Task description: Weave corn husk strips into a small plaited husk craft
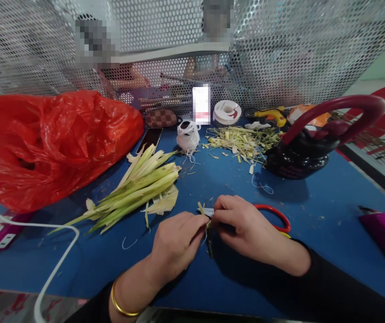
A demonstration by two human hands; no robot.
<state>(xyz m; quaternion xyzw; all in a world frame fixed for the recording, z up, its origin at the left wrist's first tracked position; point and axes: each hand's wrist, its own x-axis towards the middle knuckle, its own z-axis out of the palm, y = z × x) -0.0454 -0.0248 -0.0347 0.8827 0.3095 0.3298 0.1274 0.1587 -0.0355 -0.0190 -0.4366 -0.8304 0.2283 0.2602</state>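
— Pinched between both sets of my fingertips is a small pale green leaf piece (201, 209); my left hand (175, 244) and right hand (246, 229) meet over it near the middle of the blue table (313, 197).

— How are the fingers set?

— Pressed together on both sides. My left thumb and forefinger close on the near end, my right fingers curl over the far end. Just beneath my right hand lie red-handled scissors (276, 215), their loop showing to the right of my knuckles; whether I touch them I cannot tell.

— What lies around you?

— Left of my hands, a bundle of long green leaves (138, 186) fans out on the table. Farther left sits a crumpled red plastic bag (54, 143). Beyond the leaves, a spool of white thread (188, 134) stands beside a dark phone (150, 138). Far right of that, a heap of leaf trimmings (241, 141) lies next to a dark basket with a maroon handle (313, 148).
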